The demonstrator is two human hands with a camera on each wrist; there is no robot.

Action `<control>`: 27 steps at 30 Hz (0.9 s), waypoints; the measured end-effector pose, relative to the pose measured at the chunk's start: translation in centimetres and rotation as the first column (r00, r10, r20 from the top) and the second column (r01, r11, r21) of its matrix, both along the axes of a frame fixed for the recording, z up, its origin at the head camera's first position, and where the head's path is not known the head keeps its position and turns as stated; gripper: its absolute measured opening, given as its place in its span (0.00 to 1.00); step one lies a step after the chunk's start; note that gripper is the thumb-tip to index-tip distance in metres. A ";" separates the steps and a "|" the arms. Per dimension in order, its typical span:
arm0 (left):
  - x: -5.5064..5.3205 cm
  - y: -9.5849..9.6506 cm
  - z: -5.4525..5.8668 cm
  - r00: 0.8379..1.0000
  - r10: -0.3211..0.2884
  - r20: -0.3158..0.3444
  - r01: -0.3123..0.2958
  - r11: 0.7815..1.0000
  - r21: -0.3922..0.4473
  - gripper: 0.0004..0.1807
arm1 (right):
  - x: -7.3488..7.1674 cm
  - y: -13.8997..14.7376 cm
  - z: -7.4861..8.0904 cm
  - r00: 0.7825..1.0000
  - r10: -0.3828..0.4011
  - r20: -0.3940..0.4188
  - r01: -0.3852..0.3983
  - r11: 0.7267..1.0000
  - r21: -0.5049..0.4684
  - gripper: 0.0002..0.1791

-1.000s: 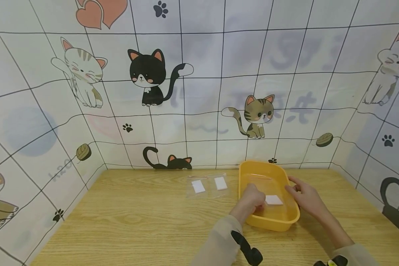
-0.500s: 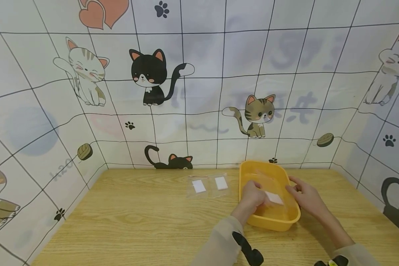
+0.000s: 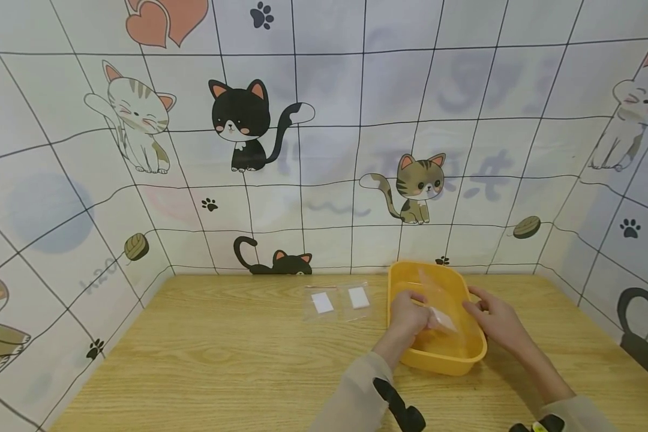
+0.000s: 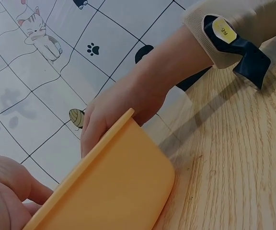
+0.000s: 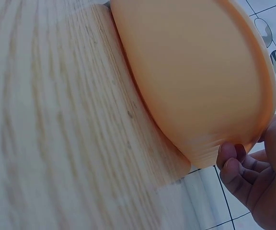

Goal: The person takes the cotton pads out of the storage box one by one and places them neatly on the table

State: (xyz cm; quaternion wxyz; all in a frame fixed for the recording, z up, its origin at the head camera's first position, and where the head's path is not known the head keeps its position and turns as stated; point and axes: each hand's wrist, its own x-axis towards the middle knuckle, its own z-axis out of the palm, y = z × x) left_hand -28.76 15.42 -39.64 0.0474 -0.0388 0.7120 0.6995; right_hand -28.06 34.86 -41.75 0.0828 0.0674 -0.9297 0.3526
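In the head view my left hand [image 3: 409,315] reaches into a yellow plastic basin [image 3: 448,369] and pinches a small clear zip bag [image 3: 434,288] with a white rectangular piece [image 3: 441,320] in it. The bag is tilted up, and my fingertips are hidden from above. My right hand [image 3: 494,317] grips the basin's right rim. Its thumb and curled fingers show at the rim in the right wrist view, where the basin [image 5: 190,72] fills the top. The left wrist view has the left hand [image 4: 8,196] at the basin's near wall.
Two flat zip bags, a left one [image 3: 322,303] and a right one [image 3: 359,298], each with a white piece, lie left of the basin on the wooden table [image 3: 205,360]. A cat-patterned cloth wall [image 3: 329,150] stands behind the table.
My left hand has taken the bag up from lying flat in the basin to a tilt, its top end rising. The right hand has stayed on the rim.
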 end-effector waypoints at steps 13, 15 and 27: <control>0.1 -0.4 0.9 1.000 -0.017 -0.014 0.018 0.998 0.061 0.14 | -0.1 0.1 -0.2 1.000 -0.008 0.023 0.008 1.000 -0.007 0.35; 0.2 -0.5 1.0 1.000 -0.022 -0.019 0.023 0.997 0.067 0.13 | -0.1 0.1 -0.2 1.000 -0.010 0.023 0.010 1.000 -0.005 0.36; 0.2 -1.7 1.5 0.997 -0.051 -0.049 0.057 0.990 0.126 0.10 | -0.1 0.0 -0.1 1.000 -0.009 0.009 0.009 1.000 0.000 0.36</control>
